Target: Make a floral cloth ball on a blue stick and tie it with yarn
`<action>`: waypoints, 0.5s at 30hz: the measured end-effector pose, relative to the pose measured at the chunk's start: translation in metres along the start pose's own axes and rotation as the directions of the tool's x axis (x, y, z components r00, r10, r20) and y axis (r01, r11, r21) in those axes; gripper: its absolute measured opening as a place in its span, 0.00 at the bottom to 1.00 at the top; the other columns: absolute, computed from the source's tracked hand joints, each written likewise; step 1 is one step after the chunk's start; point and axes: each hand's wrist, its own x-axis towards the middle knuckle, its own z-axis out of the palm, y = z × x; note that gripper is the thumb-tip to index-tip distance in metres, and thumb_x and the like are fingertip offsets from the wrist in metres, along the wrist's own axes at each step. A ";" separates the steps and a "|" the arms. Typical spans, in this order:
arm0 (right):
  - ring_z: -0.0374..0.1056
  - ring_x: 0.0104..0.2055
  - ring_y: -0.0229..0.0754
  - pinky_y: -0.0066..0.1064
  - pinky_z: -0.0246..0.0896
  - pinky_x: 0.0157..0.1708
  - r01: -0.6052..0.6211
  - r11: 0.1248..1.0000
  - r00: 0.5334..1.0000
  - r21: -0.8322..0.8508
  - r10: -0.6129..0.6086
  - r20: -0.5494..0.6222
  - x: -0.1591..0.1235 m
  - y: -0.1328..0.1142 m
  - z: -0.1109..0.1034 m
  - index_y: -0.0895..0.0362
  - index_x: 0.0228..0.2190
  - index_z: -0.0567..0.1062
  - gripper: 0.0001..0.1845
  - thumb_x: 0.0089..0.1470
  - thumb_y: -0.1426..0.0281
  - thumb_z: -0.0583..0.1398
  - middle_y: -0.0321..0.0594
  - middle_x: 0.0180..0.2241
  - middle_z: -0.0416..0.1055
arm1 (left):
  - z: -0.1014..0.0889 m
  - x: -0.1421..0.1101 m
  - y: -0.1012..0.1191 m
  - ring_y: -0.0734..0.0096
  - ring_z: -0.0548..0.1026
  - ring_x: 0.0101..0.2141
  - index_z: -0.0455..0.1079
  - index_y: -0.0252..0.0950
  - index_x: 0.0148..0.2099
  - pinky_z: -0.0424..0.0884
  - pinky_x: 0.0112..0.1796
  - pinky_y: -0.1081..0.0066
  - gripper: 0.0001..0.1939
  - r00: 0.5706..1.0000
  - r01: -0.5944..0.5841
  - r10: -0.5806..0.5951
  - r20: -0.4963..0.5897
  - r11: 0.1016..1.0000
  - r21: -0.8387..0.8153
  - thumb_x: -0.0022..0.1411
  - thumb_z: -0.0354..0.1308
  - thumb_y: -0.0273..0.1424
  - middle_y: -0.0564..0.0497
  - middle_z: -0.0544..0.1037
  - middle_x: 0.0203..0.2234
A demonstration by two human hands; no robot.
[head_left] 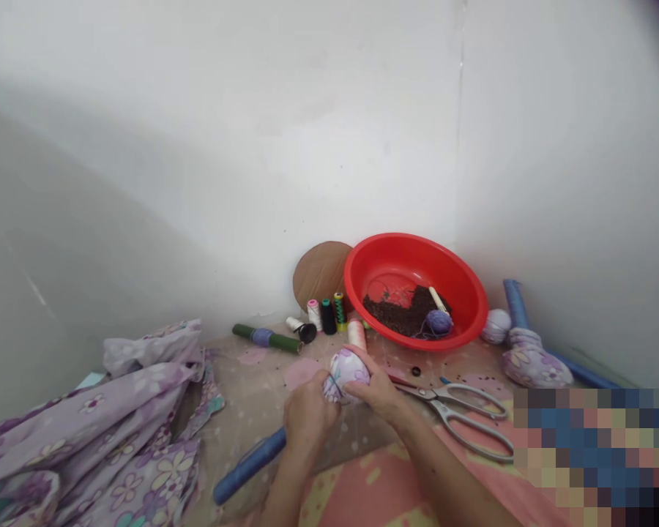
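Red basin (414,249); lilac floral fabric ball (347,369).

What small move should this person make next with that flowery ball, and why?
Probably tighten the loose cloth on the floral cloth ball: the left hand seems to gather its folds while the right hand cups it, and a thread spool stands close by.

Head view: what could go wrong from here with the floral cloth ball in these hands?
The gathered cloth of the floral cloth ball seems held closed only by the left hand and right hand, so a loosened grip might let it slip or open. The steel scissors lie close beside the right hand, so a sideways slip could catch them. The cream thread spool stands just behind the ball and might get knocked over.
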 end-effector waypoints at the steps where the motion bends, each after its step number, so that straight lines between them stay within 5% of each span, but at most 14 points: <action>1: 0.63 0.34 0.40 0.31 0.59 0.34 0.000 1.000 1.000 0.027 0.000 -0.007 0.000 0.000 0.001 0.55 0.48 0.62 0.34 0.35 0.72 0.63 0.40 0.39 0.66 | 0.001 0.001 -0.001 0.63 0.72 0.32 0.64 0.43 0.43 0.61 0.29 0.71 0.17 1.000 -0.006 0.006 0.006 1.000 -0.003 0.47 0.51 0.32 0.48 0.75 0.31; 11: 0.63 0.33 0.40 0.31 0.59 0.33 -0.020 0.997 1.000 0.070 0.022 -0.021 0.002 -0.002 0.001 0.53 0.46 0.64 0.32 0.35 0.70 0.62 0.38 0.38 0.67 | -0.005 0.004 -0.001 0.64 0.71 0.32 0.65 0.43 0.42 0.61 0.29 0.73 0.19 0.998 0.021 -0.014 0.066 0.994 -0.109 0.44 0.52 0.29 0.50 0.75 0.31; 15: 0.60 0.43 0.43 0.34 0.56 0.41 -0.009 0.969 0.993 0.248 0.038 -0.113 0.005 -0.001 0.010 0.53 0.43 0.66 0.23 0.44 0.60 0.55 0.39 0.41 0.66 | -0.004 0.012 -0.009 0.69 0.70 0.27 0.67 0.39 0.38 0.60 0.25 0.76 0.18 0.995 0.035 0.000 0.097 0.932 -0.361 0.39 0.54 0.26 0.54 0.73 0.27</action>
